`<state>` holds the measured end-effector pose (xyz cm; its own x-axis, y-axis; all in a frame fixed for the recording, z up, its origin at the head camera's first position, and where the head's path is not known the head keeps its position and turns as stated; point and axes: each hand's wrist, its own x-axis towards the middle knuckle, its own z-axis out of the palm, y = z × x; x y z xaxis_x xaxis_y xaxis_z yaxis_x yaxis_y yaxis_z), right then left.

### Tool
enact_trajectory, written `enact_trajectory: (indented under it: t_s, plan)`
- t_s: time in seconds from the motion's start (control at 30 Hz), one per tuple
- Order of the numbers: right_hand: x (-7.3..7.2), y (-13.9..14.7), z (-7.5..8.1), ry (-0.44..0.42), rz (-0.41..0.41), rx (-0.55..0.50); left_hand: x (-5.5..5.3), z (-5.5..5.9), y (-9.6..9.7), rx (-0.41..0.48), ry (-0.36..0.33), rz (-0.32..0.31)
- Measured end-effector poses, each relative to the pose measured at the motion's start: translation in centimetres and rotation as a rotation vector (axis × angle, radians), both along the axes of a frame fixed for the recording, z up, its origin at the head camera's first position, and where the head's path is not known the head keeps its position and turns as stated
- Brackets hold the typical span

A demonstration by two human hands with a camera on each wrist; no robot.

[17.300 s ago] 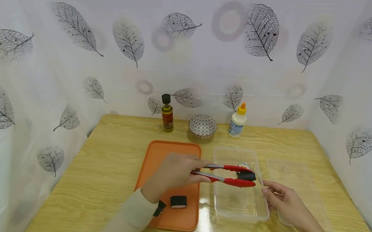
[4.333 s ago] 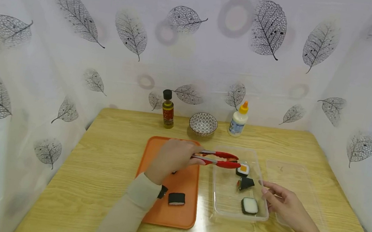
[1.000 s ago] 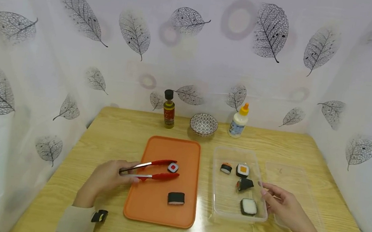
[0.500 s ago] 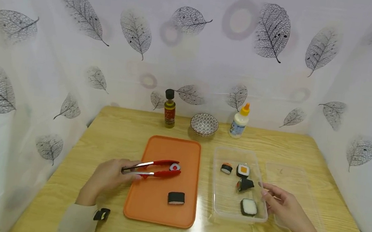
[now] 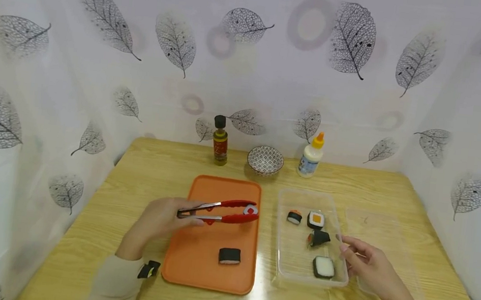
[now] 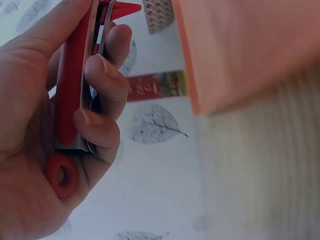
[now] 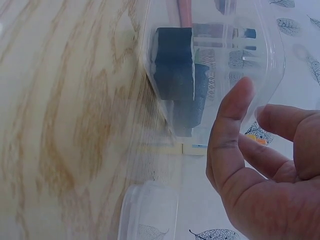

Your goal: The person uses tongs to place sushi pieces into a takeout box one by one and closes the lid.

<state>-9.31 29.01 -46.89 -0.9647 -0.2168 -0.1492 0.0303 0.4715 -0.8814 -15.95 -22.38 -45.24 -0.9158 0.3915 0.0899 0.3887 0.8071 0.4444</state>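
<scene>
My left hand (image 5: 161, 217) grips a pair of red-handled metal tongs (image 5: 239, 218), fingers wrapped round the handles in the left wrist view. Between the tong tips sits a small white sushi roll piece (image 5: 250, 210) with a red centre, over the right side of the orange tray (image 5: 191, 270). A black-wrapped sushi piece (image 5: 230, 256) lies lower on that tray. My right hand (image 5: 367, 263) pinches the right rim of a clear plastic container (image 5: 310, 280). Inside it are several sushi pieces, among them an orange-centred one (image 5: 315, 220) and a white-topped one (image 5: 323, 267).
Behind the tray stand a dark-capped sauce bottle (image 5: 220, 145), a patterned bowl (image 5: 265, 161) and a white bottle with a yellow cap (image 5: 311, 158). A clear lid (image 5: 389, 251) lies right of the container. Leaf-printed curtains surround the wooden table (image 5: 129, 191).
Over the last second the tongs have closed in on the red-centred roll and shifted right and away with it. Earlier, more sushi pieces came into the container. The right hand stays at the rim.
</scene>
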Motion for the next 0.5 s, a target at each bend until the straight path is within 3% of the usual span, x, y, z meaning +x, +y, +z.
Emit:
enact_trajectory:
  t_s: [0.3,0.5]
  plan:
    - [0.1,0.0,-0.1,-0.017,-0.017,0.000,-0.2,1.9,4.5,-0.053,0.113,-0.148]
    - [0.0,0.0,0.0,-0.018,-0.021,-0.004,-0.4,3.7,7.2,-0.079,0.127,-0.203]
